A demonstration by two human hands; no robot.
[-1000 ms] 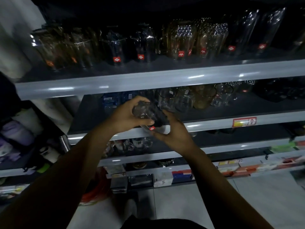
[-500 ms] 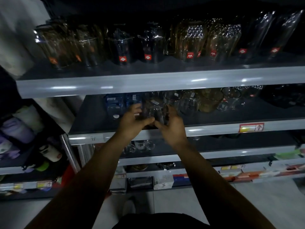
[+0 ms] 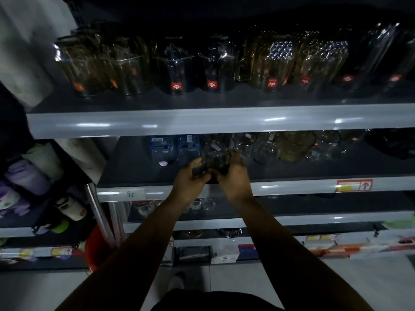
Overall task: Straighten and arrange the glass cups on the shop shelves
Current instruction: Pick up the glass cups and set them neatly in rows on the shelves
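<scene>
The fingers [image 3: 195, 163] of the left hand [image 3: 189, 178], in the head view, are curling round the left side of a clear glass cup [image 3: 215, 157]. The right hand [image 3: 235, 176] is gripping the cup's right side in the same way, so the cup is sitting pinched between the two hands. It is standing near the front edge of the second shelf [image 3: 292, 187], left of that shelf's middle; the dim light is hiding whether its base is touching the shelf. Just beside it to the left, blue boxes [image 3: 161, 149] are standing. To its right a row of glasses is running along the shelf, an amber cup [image 3: 294, 147] among them. Tall wrapped glasses [image 3: 177, 66] with red stickers are lining the top shelf [image 3: 202, 120]. A red-and-yellow price tag [image 3: 353, 186] is sticking to the second shelf's front edge near its right end.
</scene>
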